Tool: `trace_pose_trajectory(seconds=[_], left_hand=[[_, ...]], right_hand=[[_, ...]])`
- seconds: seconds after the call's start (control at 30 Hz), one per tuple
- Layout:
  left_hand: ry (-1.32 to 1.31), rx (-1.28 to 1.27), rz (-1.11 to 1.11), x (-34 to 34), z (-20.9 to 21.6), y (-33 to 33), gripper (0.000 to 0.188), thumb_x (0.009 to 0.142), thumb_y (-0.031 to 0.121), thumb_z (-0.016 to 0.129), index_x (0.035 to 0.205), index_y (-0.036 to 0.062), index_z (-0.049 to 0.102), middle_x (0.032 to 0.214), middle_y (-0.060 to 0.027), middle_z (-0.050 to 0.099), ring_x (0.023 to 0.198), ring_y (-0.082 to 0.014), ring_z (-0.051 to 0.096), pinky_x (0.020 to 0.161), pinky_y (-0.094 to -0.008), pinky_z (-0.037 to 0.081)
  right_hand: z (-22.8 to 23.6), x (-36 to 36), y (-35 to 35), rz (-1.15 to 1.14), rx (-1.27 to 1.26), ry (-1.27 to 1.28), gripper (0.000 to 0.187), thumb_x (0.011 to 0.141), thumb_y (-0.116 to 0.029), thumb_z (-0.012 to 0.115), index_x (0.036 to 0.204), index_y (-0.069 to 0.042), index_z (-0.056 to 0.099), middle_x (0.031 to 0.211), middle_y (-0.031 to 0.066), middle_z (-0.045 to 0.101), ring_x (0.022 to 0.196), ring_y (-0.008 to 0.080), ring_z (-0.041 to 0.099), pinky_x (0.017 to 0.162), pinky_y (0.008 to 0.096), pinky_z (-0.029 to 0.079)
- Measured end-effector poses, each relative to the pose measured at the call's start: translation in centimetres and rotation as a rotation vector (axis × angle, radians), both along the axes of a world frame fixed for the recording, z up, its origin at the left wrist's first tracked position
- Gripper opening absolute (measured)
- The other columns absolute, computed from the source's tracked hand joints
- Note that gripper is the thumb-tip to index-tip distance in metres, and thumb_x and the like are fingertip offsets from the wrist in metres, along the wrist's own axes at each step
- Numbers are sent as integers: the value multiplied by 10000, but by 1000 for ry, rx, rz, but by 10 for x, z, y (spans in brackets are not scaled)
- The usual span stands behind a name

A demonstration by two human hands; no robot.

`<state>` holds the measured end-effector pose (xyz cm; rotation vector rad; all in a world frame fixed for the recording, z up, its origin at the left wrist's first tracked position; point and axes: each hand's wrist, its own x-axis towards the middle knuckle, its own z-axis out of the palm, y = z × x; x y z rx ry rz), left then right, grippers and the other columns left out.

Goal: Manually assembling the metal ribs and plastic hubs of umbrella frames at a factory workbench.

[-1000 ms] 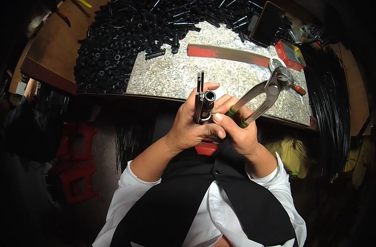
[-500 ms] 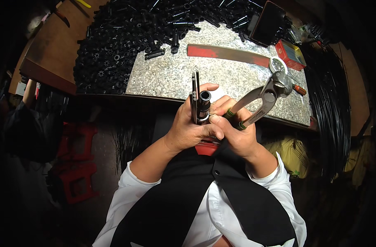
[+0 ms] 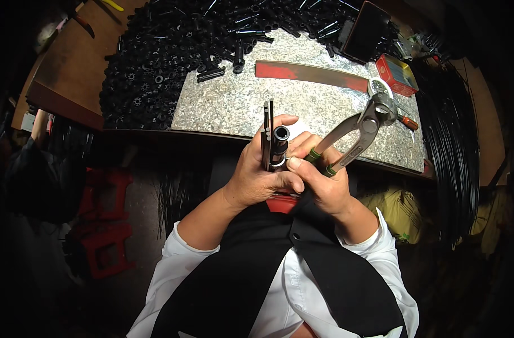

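Note:
In front of my body, my left hand (image 3: pixel 250 174) is closed around a black tubular socket (image 3: pixel 279 145), its open end facing up. Several thin dark rods (image 3: pixel 267 127) stand upright in the same hand, just left of the socket. My right hand (image 3: pixel 329 188) grips steel pincers (image 3: pixel 368 128) with green on the handles; their head points up and to the right, over the table. The thumb and fingertips of that hand also pinch at the socket's right side, near a pale ring. Whatever lies between those fingertips is too small to make out.
Black sockets and toothed rings (image 3: pixel 150 73) are heaped across the speckled tabletop (image 3: pixel 223 107). Behind the pincers lie a red-and-brown strip (image 3: pixel 310 75), a white round dish (image 3: pixel 379 86), a red box (image 3: pixel 396 75) and an orange-handled tool (image 3: pixel 408 122). Long black rods (image 3: pixel 445 141) hang at the right.
The pincers' head has dipped slightly toward me and a little left, now overlapping the white dish less openly. Both hands keep their hold, and the socket has barely shifted.

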<state>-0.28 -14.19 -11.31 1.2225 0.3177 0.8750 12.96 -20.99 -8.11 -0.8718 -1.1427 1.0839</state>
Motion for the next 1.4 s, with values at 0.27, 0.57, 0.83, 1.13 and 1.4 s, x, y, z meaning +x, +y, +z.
trace_pose_trajectory(seconds=[0.27, 0.57, 0.83, 1.13, 1.4], left_hand=[[-1, -27, -21, 0, 3, 0, 956, 560, 349, 884, 1302, -9, 399, 1034, -20, 548, 920, -97, 548, 824, -250, 463], [-65, 3, 3, 2, -2, 1, 957, 559, 353, 884, 1300, -9, 398, 1021, -22, 553, 876, -94, 536, 798, -246, 466], [16, -42, -35, -1, 5, 1, 959, 548, 349, 890, 1295, -5, 404, 971, -29, 570, 860, -96, 558, 760, -236, 477], [98, 100, -62, -2, 2, 5, 1088, 586, 415, 816, 1374, -44, 222, 935, -100, 668, 872, -140, 641, 795, -270, 505], [88, 116, -28, 1, 0, 5, 1089, 580, 422, 819, 1369, -52, 237, 925, -98, 668, 860, -140, 643, 792, -271, 507]], right_hand=[[-1, 1, 1, -9, 29, -46, 28, 864, 8, 569, 882, 6, 547, 889, 79, 568, 848, 135, 545, 797, 287, 442], [-5, -1, 0, -29, 17, 15, 30, 865, 11, 563, 890, 8, 547, 904, 93, 568, 849, 146, 550, 797, 287, 444], [-3, 2, 1, 0, 24, 12, 36, 869, -2, 563, 901, 8, 548, 903, 90, 568, 856, 146, 546, 801, 291, 445], [-2, 7, 2, 35, 6, -22, 39, 875, -15, 561, 906, 6, 548, 915, 73, 566, 873, 133, 542, 801, 279, 440], [-3, 7, 2, 38, 8, -8, 34, 874, -8, 561, 904, 3, 549, 915, 70, 564, 868, 133, 541, 800, 278, 437]])
